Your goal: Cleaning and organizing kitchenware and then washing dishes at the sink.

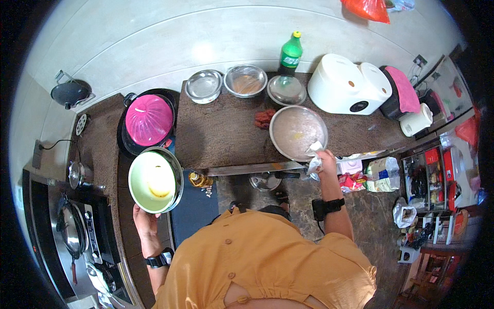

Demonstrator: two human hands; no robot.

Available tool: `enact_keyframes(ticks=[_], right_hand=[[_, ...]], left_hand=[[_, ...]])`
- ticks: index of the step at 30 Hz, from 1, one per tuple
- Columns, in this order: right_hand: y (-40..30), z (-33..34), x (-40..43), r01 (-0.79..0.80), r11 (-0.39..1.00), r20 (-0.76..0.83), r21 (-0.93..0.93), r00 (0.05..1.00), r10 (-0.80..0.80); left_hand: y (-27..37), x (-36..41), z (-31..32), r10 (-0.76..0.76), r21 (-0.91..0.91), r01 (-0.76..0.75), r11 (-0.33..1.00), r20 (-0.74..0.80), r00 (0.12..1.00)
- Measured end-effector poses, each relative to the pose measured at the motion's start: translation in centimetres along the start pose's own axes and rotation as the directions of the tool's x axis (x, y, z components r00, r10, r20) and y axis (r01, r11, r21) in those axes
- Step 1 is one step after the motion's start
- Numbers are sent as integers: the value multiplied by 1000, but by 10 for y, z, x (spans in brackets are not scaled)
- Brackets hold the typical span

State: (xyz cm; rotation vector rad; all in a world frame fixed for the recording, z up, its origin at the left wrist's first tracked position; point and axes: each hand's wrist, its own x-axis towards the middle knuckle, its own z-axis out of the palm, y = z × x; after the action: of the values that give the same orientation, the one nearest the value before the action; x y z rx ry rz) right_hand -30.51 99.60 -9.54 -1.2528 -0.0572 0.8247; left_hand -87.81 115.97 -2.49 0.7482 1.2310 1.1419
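My left hand grips stacked bowls from below; a pale green bowl lies on top, with a brownish-yellow residue inside, and a metal rim shows beneath it. My right hand pinches a crumpled white tissue at the near edge of a wide metal basin. That basin stands on the brown counter and has a small yellow spot in it. Beside its left edge lies a dark red cloth or scrubber; which one I cannot tell.
Behind stand a metal bowl, a film-covered bowl, a lidded dish, a green bottle and a white appliance. A pink strainer sits in a black wok at left. An oil bottle stands below the counter edge.
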Motion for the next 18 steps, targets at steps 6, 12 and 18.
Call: enact_keyframes(ticks=[6,12,18], right_hand=[[-14,-89,29,98,995,-159,-37,982,-103],[-13,-123,56,137,990,-174,14,976,-133],[-41,-123,43,-171,885,-1,-434,982,189]], left_hand=[[-5,0,31,-10,-1,10,1000,-15,1000],[-4,4,51,-14,28,15,999,-21,1000],[-2,8,55,-2,46,3,999,-22,1000]])
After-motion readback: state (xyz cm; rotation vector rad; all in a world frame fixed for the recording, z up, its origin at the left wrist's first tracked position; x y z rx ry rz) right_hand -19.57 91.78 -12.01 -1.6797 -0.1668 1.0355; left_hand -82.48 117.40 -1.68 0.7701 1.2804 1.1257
